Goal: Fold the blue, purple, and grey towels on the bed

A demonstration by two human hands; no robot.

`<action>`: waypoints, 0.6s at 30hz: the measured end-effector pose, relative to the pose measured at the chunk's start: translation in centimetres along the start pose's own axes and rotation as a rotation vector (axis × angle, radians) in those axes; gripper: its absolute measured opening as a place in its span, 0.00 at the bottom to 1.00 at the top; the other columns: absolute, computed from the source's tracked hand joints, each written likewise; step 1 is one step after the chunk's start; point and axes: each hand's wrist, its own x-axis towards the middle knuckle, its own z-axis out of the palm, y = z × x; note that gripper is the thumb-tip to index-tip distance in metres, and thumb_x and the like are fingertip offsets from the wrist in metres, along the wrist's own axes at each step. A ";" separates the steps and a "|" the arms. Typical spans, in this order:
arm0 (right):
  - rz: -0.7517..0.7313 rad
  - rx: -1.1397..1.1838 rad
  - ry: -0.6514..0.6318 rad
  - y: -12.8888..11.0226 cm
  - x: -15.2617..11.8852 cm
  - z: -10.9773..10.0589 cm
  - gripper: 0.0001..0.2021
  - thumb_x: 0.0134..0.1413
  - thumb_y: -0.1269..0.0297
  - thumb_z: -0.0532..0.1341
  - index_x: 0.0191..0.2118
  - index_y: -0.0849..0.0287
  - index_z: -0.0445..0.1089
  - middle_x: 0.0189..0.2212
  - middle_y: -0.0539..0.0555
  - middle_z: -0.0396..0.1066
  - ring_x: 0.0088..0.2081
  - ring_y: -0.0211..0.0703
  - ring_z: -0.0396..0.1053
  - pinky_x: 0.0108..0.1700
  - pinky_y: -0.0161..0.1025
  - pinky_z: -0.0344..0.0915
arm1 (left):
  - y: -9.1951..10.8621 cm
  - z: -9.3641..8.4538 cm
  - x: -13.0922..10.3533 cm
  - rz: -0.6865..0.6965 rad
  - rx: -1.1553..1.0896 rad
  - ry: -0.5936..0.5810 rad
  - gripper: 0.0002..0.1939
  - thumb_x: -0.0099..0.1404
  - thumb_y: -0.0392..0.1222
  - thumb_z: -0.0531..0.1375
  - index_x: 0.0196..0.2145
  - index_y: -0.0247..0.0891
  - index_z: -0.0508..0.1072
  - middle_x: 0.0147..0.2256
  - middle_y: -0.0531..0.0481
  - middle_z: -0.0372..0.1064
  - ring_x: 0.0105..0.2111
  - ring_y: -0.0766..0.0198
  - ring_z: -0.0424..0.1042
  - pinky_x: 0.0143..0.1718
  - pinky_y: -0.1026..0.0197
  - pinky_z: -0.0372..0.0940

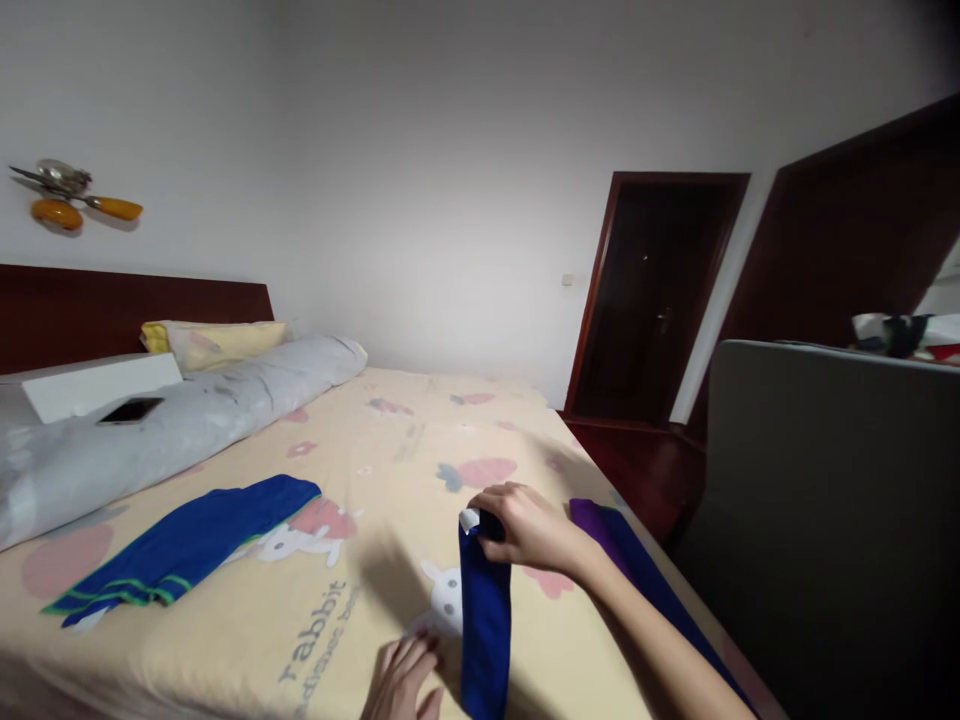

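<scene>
My right hand [517, 525] pinches the top end of a long, narrow, folded dark blue garment [486, 620]. A white patch, maybe a label, shows at that end beside my fingertips. The garment's lower end runs out of the frame at the bottom. To its left, my left hand [405, 680] is low over the bedsheet with fingers apart and nothing in them. A blue garment with green trim [199, 540] lies spread on the left side of the bed. Beyond my right forearm lies a purple and navy garment [619, 540], partly hidden by the arm.
The bed has a yellow rabbit-print sheet [420, 440]. A rolled grey quilt [247, 400] carries a phone [132, 410] and a white box [105, 385], with a yellow pillow [225, 345] behind. A dark grey panel [817, 520] stands right of the bed; a brown door [652, 300] is beyond.
</scene>
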 end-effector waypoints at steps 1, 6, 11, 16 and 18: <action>0.007 -0.003 -0.016 0.1 -0.3 0.1 0.13 0.45 0.68 0.62 0.40 0.58 0.71 0.33 0.53 0.73 0.35 0.43 0.69 0.37 0.37 0.59 | -0.2 0.0 -0.3 0.012 0.027 0.046 0.17 0.58 0.39 0.62 0.47 0.46 0.74 0.46 0.49 0.77 0.45 0.57 0.75 0.45 0.57 0.70; 0.042 0.010 -0.024 1.0 -1.2 -0.7 0.14 0.46 0.68 0.62 0.43 0.59 0.72 0.35 0.54 0.74 0.35 0.43 0.70 0.37 0.36 0.60 | -0.4 -0.4 -0.6 0.056 0.077 0.130 0.15 0.60 0.37 0.58 0.45 0.45 0.74 0.43 0.50 0.78 0.43 0.60 0.76 0.44 0.59 0.70; 0.043 0.043 0.002 3.4 -1.8 -2.7 0.13 0.49 0.67 0.61 0.42 0.57 0.74 0.34 0.52 0.76 0.33 0.41 0.70 0.35 0.34 0.61 | 0.0 -1.4 0.0 0.067 0.070 0.046 0.19 0.59 0.33 0.57 0.47 0.45 0.73 0.47 0.50 0.77 0.47 0.60 0.75 0.44 0.60 0.71; 0.160 -0.014 0.028 8.5 -2.9 -4.8 0.11 0.50 0.65 0.62 0.40 0.58 0.75 0.30 0.50 0.76 0.29 0.39 0.70 0.31 0.32 0.62 | 0.1 -1.9 0.1 0.061 0.065 0.011 0.19 0.58 0.31 0.56 0.45 0.46 0.74 0.49 0.50 0.76 0.49 0.59 0.74 0.45 0.59 0.71; 0.212 -0.101 0.067 11.2 -3.4 -5.7 0.10 0.51 0.65 0.62 0.40 0.58 0.74 0.31 0.51 0.76 0.30 0.40 0.71 0.32 0.32 0.63 | 0.1 -1.9 0.1 0.057 0.073 0.016 0.19 0.58 0.31 0.56 0.46 0.46 0.73 0.48 0.51 0.76 0.49 0.59 0.74 0.44 0.59 0.71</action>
